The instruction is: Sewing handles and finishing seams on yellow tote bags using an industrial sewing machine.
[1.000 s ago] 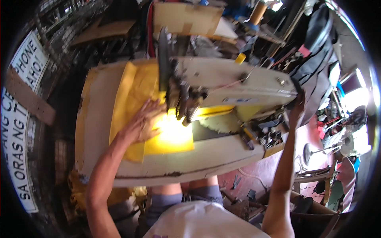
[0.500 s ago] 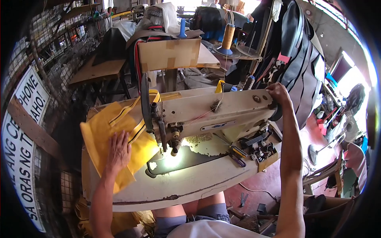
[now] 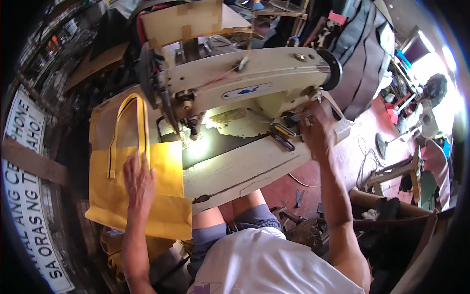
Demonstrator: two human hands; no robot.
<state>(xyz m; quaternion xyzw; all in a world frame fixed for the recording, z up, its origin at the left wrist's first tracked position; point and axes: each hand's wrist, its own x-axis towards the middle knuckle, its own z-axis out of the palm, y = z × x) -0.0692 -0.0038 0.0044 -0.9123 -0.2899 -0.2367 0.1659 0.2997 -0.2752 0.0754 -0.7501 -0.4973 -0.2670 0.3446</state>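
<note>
A yellow fabric bag panel hangs partly over the left front edge of the sewing machine table. Its looped strap, yellow with a dark stripe, stands out toward the back. My left hand lies on the panel at the strap's lower part, fingers somewhat spread. The sewing machine has its lamp lit by the needle, and the panel lies left of it. My right hand is over the small parts at the table's right end, its fingers smeared by motion; whether it holds anything is hidden.
A yellow-handled screwdriver and dark thread snips lie on the table beside my right hand. Behind the machine stands a cardboard sheet. Dark hides hang at the back right. More yellow material is below the table at left.
My right hand has left the handwheel and come down to the parts at the table's right end. The yellow panel has come away from the needle toward me, turned straighter. The view has shifted.
</note>
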